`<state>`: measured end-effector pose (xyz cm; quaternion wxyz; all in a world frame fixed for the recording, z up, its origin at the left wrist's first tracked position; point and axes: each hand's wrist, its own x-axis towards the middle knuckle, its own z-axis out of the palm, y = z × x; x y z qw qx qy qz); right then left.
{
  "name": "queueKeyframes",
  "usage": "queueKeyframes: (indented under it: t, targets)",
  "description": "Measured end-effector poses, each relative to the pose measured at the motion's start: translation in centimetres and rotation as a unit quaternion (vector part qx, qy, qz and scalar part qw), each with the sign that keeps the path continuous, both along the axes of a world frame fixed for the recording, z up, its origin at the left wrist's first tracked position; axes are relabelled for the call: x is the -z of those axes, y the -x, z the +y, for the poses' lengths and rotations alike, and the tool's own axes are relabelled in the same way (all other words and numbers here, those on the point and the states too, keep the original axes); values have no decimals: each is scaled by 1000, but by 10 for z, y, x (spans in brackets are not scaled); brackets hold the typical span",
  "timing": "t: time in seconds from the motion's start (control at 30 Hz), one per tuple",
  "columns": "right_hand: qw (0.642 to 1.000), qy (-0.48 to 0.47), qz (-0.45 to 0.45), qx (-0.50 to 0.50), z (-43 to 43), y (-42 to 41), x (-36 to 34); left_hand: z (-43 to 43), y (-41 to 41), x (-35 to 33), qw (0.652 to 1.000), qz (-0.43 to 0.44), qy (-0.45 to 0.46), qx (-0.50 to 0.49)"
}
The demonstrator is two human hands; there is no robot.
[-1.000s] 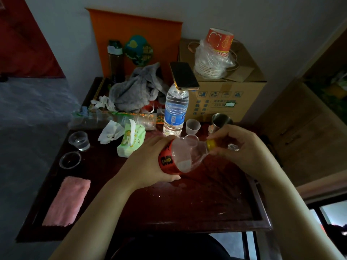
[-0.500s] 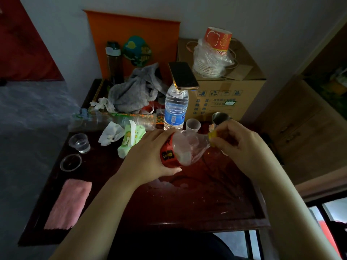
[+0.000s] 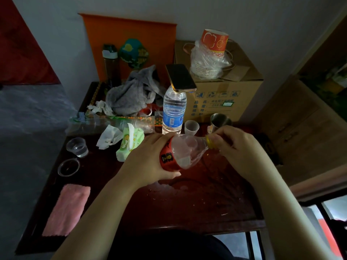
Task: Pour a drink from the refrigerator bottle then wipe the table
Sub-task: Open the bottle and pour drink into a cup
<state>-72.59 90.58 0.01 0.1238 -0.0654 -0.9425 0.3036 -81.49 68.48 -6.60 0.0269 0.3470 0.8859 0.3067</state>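
Head view: clear plastic bottle with red label and yellow cap [image 3: 180, 152], lying nearly on its side above the dark red wooden table [image 3: 197, 203], neck toward the right; left hand [image 3: 148, 162] wrapped around its labelled base, fingers curled close together; right hand [image 3: 238, 149] at the neck, fingertips pinching the cap. Pink folded cloth [image 3: 66, 211] flat at the table's near left corner, well apart; small clear plastic cup [image 3: 191, 127] and steel cup [image 3: 219, 121] just beyond the bottle.
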Motion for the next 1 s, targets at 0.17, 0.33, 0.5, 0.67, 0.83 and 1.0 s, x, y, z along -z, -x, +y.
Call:
queueKeyframes:
  t: [0.17,0.33,0.5,0.67,0.83,1.0]
  targets:
    - [996,38,-10,-80,9,0,0,-3,2,2,1000,-12,-1,3]
    - [996,85,0,-41,4,1,0,-2,4,4,1000,-10,0,5]
    - [1000,2,4,4,1,4,3,-2,7,4,1000,-11,5,6]
    - [992,84,-10,-99,10,4,0,-4,7,4,1000,-14,-2,5]
    - [997,66,-10,-28,2,8,-1,-5,9,5,1000,-15,11,3]
    - [999,37,11,-22,-1,10,3,-6,9,3,1000,-16,13,1]
